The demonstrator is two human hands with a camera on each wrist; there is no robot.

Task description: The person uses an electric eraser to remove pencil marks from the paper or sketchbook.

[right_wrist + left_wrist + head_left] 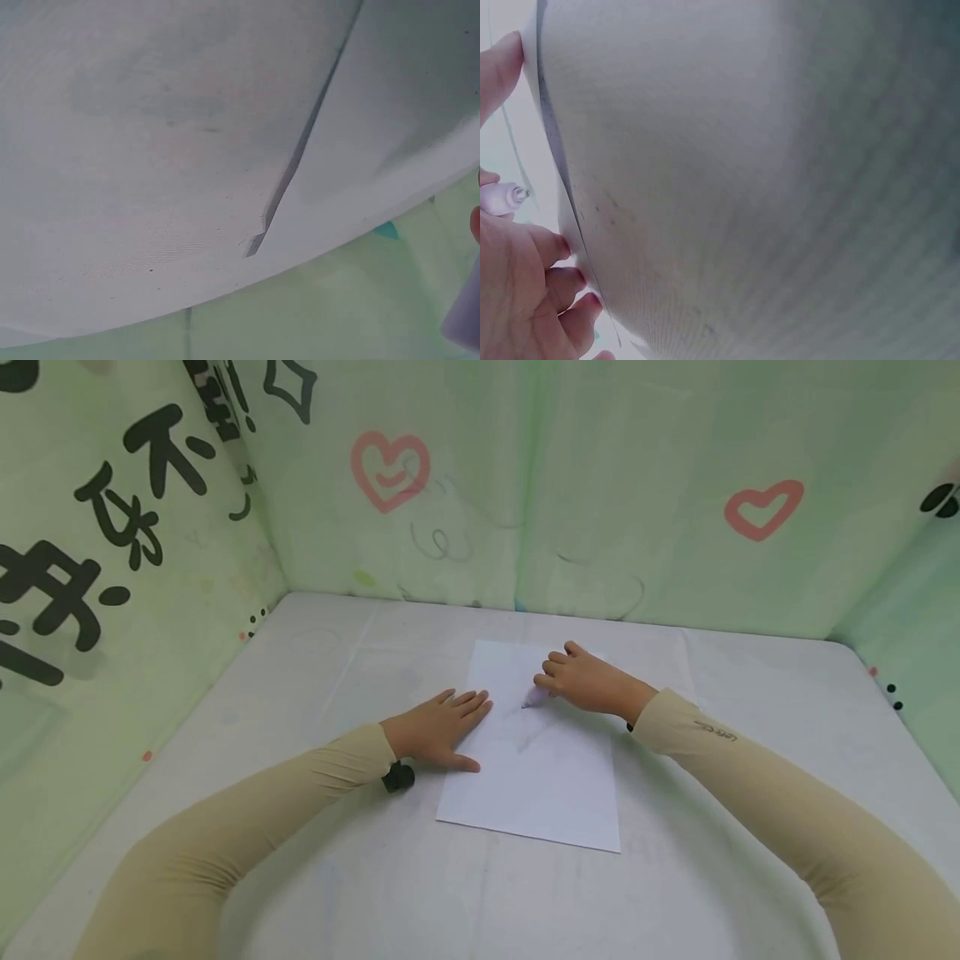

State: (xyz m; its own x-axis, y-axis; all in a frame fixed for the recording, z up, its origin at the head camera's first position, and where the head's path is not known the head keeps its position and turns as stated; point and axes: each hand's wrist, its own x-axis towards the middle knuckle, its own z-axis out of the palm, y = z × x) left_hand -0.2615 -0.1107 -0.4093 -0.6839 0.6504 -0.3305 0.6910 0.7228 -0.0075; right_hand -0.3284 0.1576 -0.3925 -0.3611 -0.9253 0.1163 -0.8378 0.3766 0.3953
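A white sheet of paper [536, 760] lies in the middle of the white table [750, 777]. My left hand [442, 727] rests flat on the sheet's left edge, fingers straight. My right hand [588, 681] grips a pale purple marker [534, 697], whose tip touches the upper part of the sheet. Faint marks show on the paper below the tip. In the left wrist view the marker's tip [510, 196] pokes out of the right hand's curled fingers [551, 281] beside the paper's edge. The right wrist view shows a corner of the paper [390, 112] and a bit of the marker [461, 322].
Green fabric walls [600, 485] with pink hearts and black characters close in the table at the back, left and right. A small black wrist camera [398, 777] sits under my left wrist. Both forearms wear beige sleeves.
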